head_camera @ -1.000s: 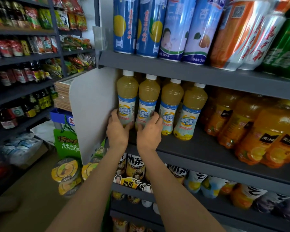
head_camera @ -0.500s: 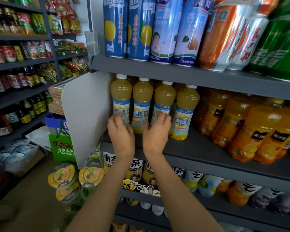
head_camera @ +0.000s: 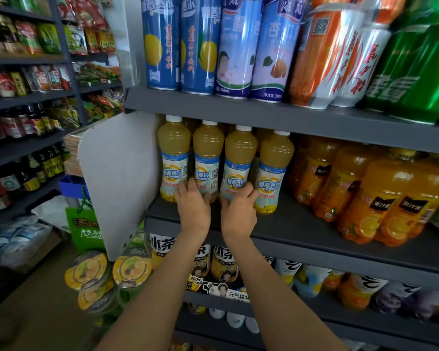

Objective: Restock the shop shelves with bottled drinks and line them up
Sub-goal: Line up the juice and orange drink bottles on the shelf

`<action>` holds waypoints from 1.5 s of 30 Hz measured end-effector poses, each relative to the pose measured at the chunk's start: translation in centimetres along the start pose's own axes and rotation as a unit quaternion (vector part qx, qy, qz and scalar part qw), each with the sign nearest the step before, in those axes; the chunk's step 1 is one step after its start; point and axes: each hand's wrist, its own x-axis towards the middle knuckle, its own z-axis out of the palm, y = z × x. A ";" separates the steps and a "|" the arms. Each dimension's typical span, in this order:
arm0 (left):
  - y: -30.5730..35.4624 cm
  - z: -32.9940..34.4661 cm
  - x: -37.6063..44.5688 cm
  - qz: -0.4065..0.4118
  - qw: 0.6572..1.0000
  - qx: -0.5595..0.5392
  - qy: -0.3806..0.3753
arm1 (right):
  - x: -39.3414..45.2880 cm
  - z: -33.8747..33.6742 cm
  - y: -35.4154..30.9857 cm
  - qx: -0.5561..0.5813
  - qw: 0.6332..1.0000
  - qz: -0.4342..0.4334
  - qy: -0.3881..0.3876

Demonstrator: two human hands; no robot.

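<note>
The grey middle shelf [head_camera: 314, 239] in front of me carries a front row of four tall bottles of cloudy yellow juice, each with a white cap and a blue-and-white label, with more of the same ranked behind them; to their right stand squat bottles of orange juice [head_camera: 380, 198] with black labels. Above, the upper shelf [head_camera: 264, 115] holds tall blue cans [head_camera: 160, 44], paler ones and a green pack. My left hand [head_camera: 193, 211] reaches up from below the shelf edge, its fingers curled round the lower label of the second bottle [head_camera: 207, 160], between it and the first bottle [head_camera: 174, 155], which stands just beside the white end panel [head_camera: 117, 178]. My right hand [head_camera: 238, 214] grips the third bottle [head_camera: 240, 163] low down, fingertips wrapped over the bottom of its label (thumb side hidden from me). The fourth bottle [head_camera: 273, 173] stands upright just beside my right knuckles, untouched as far as I can tell.
</note>
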 end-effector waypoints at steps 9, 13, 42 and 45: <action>0.6 0.5 -0.3 -0.028 0.999 -0.029 0.027 | 0.2 0.2 -0.5 -0.021 0.999 0.029 -0.002; 0.8 0.6 -0.4 -0.031 0.999 -0.030 0.025 | 0.2 -0.1 -0.7 -0.029 0.999 0.026 -0.009; 1.0 0.4 -1.0 -0.037 0.999 -0.002 0.008 | 3.2 -2.2 6.1 0.119 0.992 0.009 0.035; 1.2 0.6 -1.0 -0.049 0.999 -0.008 0.011 | 3.2 -2.3 5.9 0.119 0.992 0.006 0.029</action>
